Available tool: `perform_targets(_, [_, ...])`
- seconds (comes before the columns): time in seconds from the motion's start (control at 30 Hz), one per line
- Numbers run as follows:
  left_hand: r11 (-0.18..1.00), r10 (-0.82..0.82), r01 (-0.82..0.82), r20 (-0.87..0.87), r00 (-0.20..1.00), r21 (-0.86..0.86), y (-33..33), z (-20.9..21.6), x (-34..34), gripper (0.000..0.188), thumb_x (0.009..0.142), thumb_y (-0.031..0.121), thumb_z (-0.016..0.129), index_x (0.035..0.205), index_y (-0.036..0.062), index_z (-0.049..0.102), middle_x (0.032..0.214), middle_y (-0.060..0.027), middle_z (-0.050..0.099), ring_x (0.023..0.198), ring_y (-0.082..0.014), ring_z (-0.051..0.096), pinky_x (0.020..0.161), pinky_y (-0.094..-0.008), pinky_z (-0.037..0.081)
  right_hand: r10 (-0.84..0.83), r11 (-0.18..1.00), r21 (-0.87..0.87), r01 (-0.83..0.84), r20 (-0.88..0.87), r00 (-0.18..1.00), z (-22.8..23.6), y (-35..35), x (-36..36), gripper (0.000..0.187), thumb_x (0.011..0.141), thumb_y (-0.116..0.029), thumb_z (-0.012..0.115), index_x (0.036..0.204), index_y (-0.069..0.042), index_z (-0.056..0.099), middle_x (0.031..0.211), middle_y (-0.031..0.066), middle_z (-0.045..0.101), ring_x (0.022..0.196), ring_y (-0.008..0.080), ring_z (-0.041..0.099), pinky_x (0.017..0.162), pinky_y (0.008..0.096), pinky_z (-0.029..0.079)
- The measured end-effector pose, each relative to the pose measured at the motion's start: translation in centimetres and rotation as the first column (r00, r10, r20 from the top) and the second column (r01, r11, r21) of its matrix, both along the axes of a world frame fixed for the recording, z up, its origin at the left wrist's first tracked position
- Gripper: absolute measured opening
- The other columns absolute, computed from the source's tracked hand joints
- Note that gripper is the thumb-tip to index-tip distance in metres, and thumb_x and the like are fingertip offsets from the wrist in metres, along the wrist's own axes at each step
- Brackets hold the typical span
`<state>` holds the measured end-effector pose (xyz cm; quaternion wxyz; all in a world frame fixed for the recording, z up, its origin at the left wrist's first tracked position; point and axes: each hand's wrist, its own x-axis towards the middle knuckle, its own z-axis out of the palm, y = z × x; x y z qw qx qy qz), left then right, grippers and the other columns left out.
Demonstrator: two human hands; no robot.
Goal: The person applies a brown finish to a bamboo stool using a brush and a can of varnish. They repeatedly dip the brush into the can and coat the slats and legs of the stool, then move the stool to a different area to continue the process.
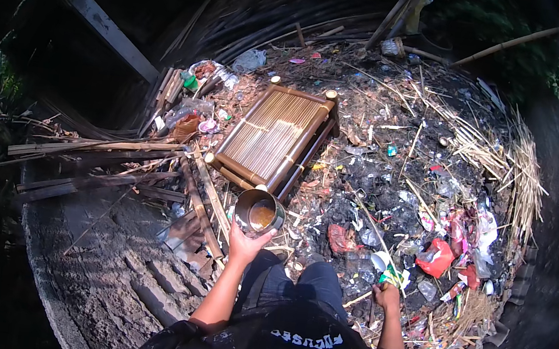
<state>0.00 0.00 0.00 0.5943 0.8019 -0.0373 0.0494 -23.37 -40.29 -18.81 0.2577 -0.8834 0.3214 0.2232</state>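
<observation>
My left hand (247,243) is closed round a round metal can (277,217). Inside the can lies a shallow brownish liquid (262,215). The can is at the near end of a low bamboo table (273,136) with a slatted top, overlapping its near leg in view; I cannot tell whether they touch. Sun lights a patch of the slats. Lower right, my right hand (387,297) hangs low with its fingers curled. Thin sticks and a green-and-white wrapper (395,276) are close by it, and what its fingers hold is unclear.
Litter covers the dark ground, with a red plastic bag (435,258) at the right. Split bamboo (100,148) lies at the left, beside a rough concrete slab (98,250). Dry stalks (526,175) are heaped at the far right. A slanting beam (113,31) stands upper left.
</observation>
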Motion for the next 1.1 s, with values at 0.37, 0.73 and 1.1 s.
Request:
perform_targets(0.37, [0.953,-0.167,0.136,0.093,0.981,0.272,-1.8,1.9,-2.9,0.119,0.054,0.028,0.095,0.152,0.0043,0.032,0.138,-0.0194,0.055,0.125,-0.0374,0.053,0.106,-0.0451,0.044,-0.427,0.800,0.595,-0.076,0.654,0.625,31.2,5.0,16.1,0.021,0.095,-0.023,0.070,0.095,-0.002,0.072,0.076,-0.0011,0.065,0.062,0.0053,0.056,0.055,0.0212,0.044])
perform_targets(0.73, [0.914,-0.261,0.224,0.067,0.963,0.338,1.2,4.0,-2.1,0.111,0.055,0.029,0.094,0.148,0.0007,0.039,0.135,-0.0223,0.056,0.123,-0.0397,0.054,0.104,-0.0456,0.044,0.389,0.885,0.006,-0.466,0.542,0.745,32.1,21.1,24.5,0.032,0.086,-0.034,0.070,0.079,-0.003,0.072,0.061,0.0165,0.065,0.061,0.0344,0.068,0.059,0.0403,0.052])
perform_targets(1.1, [0.893,-0.248,0.213,0.038,0.968,0.397,8.3,4.2,2.7,0.113,0.056,0.033,0.092,0.150,0.0037,0.036,0.140,-0.0188,0.052,0.126,-0.0391,0.051,0.105,-0.0458,0.044,0.435,0.888,-0.098,-0.450,0.501,0.748,29.6,29.8,28.7,0.028,0.086,-0.036,0.070,0.084,-0.009,0.075,0.067,0.0177,0.069,0.064,0.0386,0.069,0.062,0.0454,0.056])
